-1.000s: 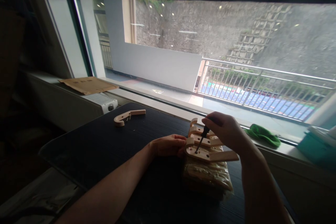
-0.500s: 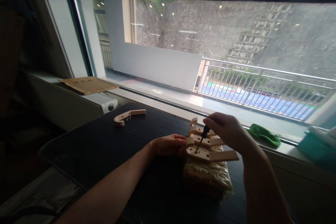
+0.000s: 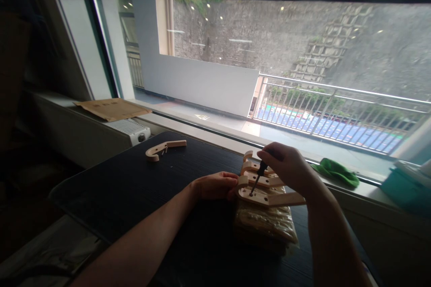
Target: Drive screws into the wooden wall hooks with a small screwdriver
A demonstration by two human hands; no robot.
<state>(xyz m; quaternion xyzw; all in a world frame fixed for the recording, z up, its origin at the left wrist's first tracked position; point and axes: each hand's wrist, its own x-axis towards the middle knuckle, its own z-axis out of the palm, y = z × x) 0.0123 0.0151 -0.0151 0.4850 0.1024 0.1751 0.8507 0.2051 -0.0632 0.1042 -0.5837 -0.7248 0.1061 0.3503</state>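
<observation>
My right hand is wrapped round the dark handle of a screwdriver, which leans with its shaft pointing down and left. Its tip meets a hole in the nearest wooden hook, a pale piece with a curled end and an angled arm. My left hand has its fingers closed at the curled end of that hook; the fingertips are partly hidden. Behind it stand several similar hooks in a row. They rest on a plastic-wrapped bundle on the dark table.
Another loose wooden hook lies at the table's far left, with small screws beside it. A green cloth and a teal box sit on the sill at right. A brown envelope lies above the white radiator.
My right hand and the screwdriver handle have shifted slightly left, while the tip stays at the same hole. My left hand keeps its place.
</observation>
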